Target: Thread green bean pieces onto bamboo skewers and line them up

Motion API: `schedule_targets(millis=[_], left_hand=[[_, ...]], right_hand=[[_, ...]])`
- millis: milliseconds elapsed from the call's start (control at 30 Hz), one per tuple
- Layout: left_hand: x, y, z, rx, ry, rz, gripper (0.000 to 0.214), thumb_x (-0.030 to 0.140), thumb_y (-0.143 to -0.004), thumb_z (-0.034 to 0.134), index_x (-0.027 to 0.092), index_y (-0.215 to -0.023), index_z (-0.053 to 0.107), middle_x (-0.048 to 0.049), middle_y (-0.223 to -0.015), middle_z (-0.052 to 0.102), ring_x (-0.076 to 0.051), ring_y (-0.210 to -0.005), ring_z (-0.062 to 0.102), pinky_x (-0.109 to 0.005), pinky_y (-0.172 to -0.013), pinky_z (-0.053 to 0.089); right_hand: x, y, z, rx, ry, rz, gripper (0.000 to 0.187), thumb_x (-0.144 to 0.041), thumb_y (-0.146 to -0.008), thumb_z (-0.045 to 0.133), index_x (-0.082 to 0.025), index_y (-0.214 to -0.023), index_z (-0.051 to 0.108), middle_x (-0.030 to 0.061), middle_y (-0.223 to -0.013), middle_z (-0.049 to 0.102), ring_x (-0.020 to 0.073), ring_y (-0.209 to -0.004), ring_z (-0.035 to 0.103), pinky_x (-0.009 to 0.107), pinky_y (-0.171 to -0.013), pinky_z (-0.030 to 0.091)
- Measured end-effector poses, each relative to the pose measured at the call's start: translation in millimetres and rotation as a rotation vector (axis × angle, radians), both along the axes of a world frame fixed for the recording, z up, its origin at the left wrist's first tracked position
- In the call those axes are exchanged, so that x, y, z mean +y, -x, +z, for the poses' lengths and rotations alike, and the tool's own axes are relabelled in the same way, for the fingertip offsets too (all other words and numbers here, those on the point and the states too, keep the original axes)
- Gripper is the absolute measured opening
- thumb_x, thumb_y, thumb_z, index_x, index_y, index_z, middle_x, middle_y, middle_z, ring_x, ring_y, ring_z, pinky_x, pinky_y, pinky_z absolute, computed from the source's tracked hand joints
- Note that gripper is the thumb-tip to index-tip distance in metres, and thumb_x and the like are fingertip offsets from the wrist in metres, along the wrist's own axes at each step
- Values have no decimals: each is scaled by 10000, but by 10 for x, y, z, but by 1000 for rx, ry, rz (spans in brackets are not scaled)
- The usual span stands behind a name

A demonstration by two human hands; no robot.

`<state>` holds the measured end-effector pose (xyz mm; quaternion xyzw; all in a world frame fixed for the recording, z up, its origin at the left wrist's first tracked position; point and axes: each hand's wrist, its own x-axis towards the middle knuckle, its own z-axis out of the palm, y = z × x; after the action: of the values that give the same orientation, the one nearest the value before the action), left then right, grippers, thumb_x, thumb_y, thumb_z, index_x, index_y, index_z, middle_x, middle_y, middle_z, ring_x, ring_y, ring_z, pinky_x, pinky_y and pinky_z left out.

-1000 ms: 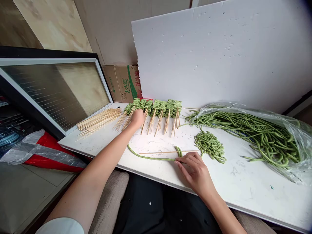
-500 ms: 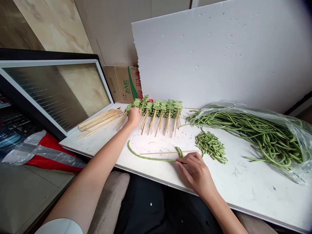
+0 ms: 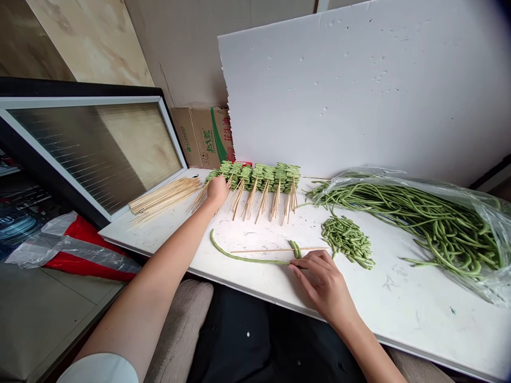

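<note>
left hand (image 3: pixel 218 191): curled over sticks (image 3: pixel 238 196) of the skewered beans (image 3: pixel 288 178), grip unclear | right hand (image 3: pixel 321 275): pinched one end of the long bean (image 3: pixel 247 259) on the worktop (image 3: pixel 243 279) | lone skewer (image 3: pixel 259 250): lay just beyond, crossed by two bean pieces (image 3: pixel 295 248)

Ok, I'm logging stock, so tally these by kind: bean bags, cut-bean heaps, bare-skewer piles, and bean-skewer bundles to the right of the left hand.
Bean bags: 1
Cut-bean heaps: 1
Bare-skewer piles: 1
Bundles right of the left hand: 5
Total: 8
</note>
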<state>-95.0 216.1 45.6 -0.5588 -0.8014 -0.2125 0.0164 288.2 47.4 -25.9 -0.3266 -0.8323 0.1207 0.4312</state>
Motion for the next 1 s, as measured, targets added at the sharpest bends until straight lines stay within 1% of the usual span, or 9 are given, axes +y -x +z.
schedule_targets(millis=[100,300,433,567,667,767,833,900,1000], left_hand=[[0,-11,14,124,-8,83,228,260,-991,607,95,-975,763,-185,-945,752,-274,-868,682,-357,-818,509],[3,-34,30,176,30,107,265,320,-997,607,118,-1053,769,-184,-986,762,-292,-951,705,-356,-856,526],[-1,-45,39,186,28,98,266,294,-999,597,107,-1085,765,-199,-1015,763,-308,-982,716,-366,-856,531],[-32,-90,65,196,54,97,260,268,-992,604,94,-1098,766,-212,-1049,764,-326,-1022,723,-382,-889,529],[-88,-169,105,241,19,71,286,282,-1008,574,94,-1094,772,-223,-1127,753,-331,-1050,719,-394,-913,524],[-138,-271,146,269,-28,21,290,290,-1014,555,121,-1064,785,-199,-1197,745,-316,-1036,724,-380,-892,526],[-147,-337,162,250,-38,-1,296,313,-1023,544,149,-1040,791,-170,-1161,764,-304,-1014,731,-367,-874,528],[-132,-391,165,216,-17,-9,315,369,-1031,548,172,-1008,792,-151,-1065,785,-300,-992,737,-364,-866,531],[-87,-446,154,193,37,-6,335,463,-995,626,171,-973,788,-156,-992,790,-309,-975,745,-362,-853,541]], right_hand=[[-2,-1,9,-1,1,1,117,-241,-1005,693,-235,-1073,788,88,-921,762,284,-922,639,423,-786,595],[-3,-5,7,2,8,3,123,-247,-1009,688,-238,-1073,792,91,-932,768,286,-932,646,430,-798,602],[1,-9,-4,-1,23,7,136,-257,-1020,673,-234,-1079,793,98,-950,771,289,-941,640,447,-807,602],[1,-10,-9,-4,31,7,146,-264,-1026,662,-231,-1081,793,101,-943,766,292,-938,636,455,-804,600],[1,-7,-2,-9,27,5,150,-270,-1028,657,-231,-1080,793,102,-929,760,291,-925,636,451,-794,597],[1,-4,13,-12,17,2,146,-273,-1028,656,-237,-1068,791,95,-907,752,285,-911,638,436,-776,593],[-2,-3,25,-14,10,-3,137,-272,-1026,659,-243,-1060,788,89,-898,747,280,-908,640,423,-769,590],[-6,-3,38,-12,3,-6,129,-273,-1025,660,-249,-1052,784,84,-893,743,276,-903,640,412,-764,588],[-8,-1,50,-9,-2,-8,126,-279,-1026,659,-256,-1045,781,81,-888,738,271,-890,646,400,-757,591]])
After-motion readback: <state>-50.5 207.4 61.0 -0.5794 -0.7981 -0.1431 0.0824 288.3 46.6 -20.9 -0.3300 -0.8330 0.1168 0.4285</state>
